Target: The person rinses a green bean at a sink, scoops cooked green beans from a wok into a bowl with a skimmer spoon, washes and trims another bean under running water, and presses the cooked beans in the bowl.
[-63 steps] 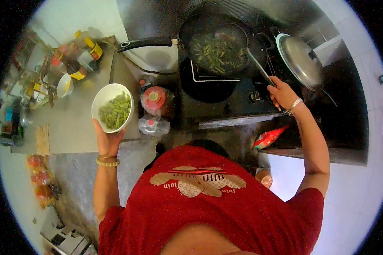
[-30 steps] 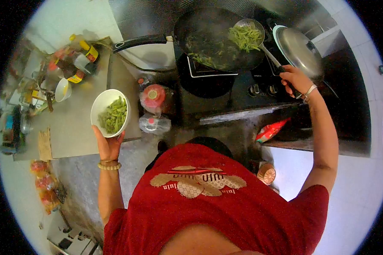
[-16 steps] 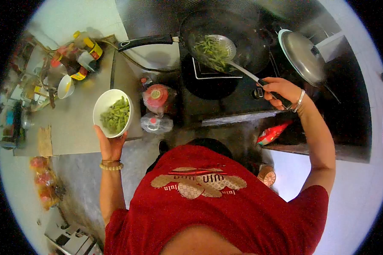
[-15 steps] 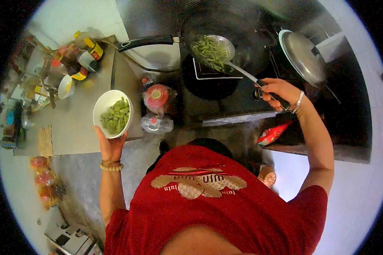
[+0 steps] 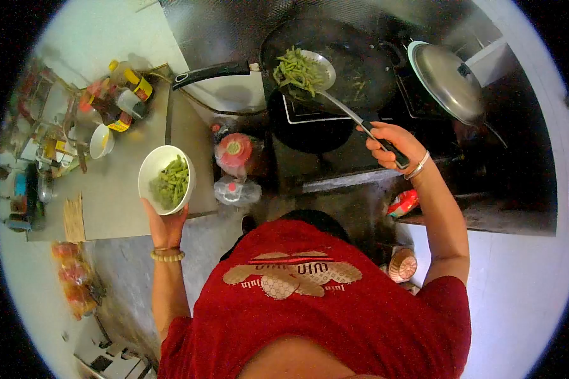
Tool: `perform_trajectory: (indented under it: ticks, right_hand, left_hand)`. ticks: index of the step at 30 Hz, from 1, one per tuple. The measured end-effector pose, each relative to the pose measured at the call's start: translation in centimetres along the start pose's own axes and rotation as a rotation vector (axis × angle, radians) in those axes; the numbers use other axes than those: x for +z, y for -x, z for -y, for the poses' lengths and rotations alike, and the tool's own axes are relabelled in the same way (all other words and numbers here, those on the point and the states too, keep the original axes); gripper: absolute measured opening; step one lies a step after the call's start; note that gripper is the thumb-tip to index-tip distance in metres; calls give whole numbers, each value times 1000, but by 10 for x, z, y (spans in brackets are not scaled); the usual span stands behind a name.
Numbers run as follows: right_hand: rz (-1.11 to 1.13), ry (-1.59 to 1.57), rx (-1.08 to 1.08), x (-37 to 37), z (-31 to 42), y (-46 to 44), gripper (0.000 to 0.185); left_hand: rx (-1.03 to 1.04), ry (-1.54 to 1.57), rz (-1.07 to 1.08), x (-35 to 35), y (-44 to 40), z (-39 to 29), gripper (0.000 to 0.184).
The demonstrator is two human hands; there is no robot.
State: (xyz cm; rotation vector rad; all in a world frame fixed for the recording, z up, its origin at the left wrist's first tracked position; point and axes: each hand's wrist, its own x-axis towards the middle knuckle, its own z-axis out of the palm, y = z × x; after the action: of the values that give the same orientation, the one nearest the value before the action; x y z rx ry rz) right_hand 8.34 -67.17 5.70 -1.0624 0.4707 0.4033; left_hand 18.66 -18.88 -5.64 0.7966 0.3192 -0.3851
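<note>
A person's left hand [image 5: 165, 228] grasps a white bowl [image 5: 148, 169], part-filled with green vegetable pieces [image 5: 175, 180], left of centre in the frame. Right of centre, the right hand [image 5: 393, 145] is wrapped around the black handle of a perforated ladle [image 5: 342, 105], its head heaped with more green pieces [image 5: 295, 69] over a dark wok [image 5: 376, 60] at top centre. A steel lid [image 5: 446, 79] sits at upper right.

The shirt [image 5: 316, 316] bears small lettering [image 5: 251, 284] seeming to say "luin" at either side, with larger letters [image 5: 317, 268] between too creased to read and bottle labels [image 5: 143, 89] too small
</note>
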Motion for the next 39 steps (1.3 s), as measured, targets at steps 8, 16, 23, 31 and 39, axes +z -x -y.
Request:
perform_trajectory:
  ticks: [8,16,23,31,39]
  right_hand:
    - [-10,-53,-236,4,-33,29,32]
    - [-63,-35,-240,27,-28,21,39]
    - [-311,276,-315,38,-34,21,41]
    - [-215,251,-351,63,-17,33,35]
    - [-191,87,-261,69,-14,29,32]
  left_hand:
    - [5,-92,-47,3,-1,-1,61]
    - [-3,-148,-75,6,4,-2,63]
    - [-26,-50,-38,4,2,-3,60]
    - [-73,-115,-19,13,7,-13,64]
    - [-77,-83,47,17,8,-19,64]
